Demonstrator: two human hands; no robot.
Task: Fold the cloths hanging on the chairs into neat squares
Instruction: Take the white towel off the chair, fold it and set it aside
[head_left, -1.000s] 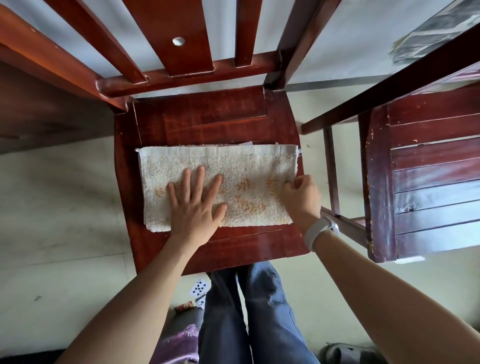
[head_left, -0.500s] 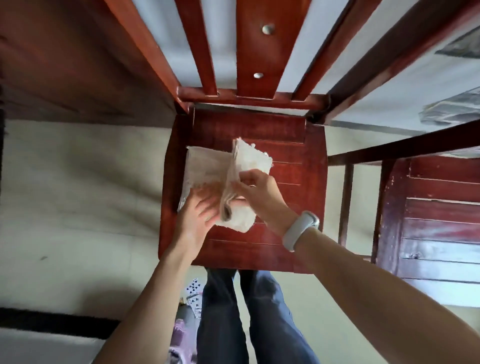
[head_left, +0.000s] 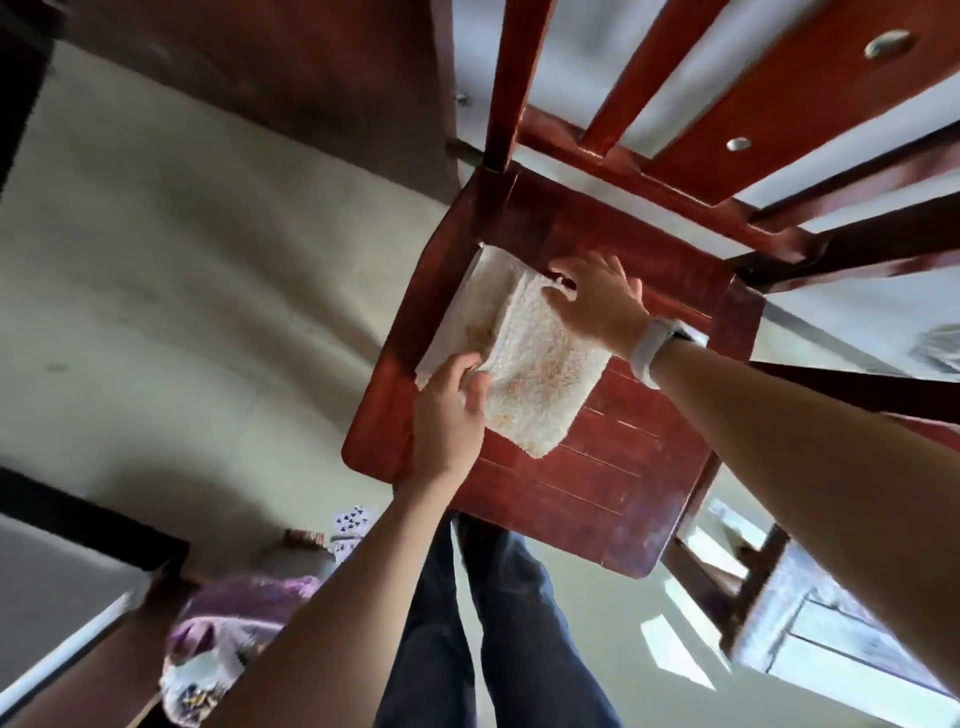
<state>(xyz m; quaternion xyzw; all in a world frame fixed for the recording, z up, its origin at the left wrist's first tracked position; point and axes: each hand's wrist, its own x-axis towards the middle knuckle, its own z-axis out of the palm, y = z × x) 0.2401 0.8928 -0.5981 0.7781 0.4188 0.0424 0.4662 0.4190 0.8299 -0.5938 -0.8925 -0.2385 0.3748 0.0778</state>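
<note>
Cloth (head_left: 524, 364) now folded flat under two hands.

A second ago the cream terry cloth with orange flecks (head_left: 535, 374) lay as a long strip across the red-brown wooden chair seat (head_left: 613, 467); now it is folded over into a near square, doubled on itself. The right hand (head_left: 597, 301), which had pinched the strip's right end, now lies at the folded cloth's far edge, while the left hand (head_left: 447, 410) has shifted from pressing flat on the middle to a grip on the near left edge.
</note>
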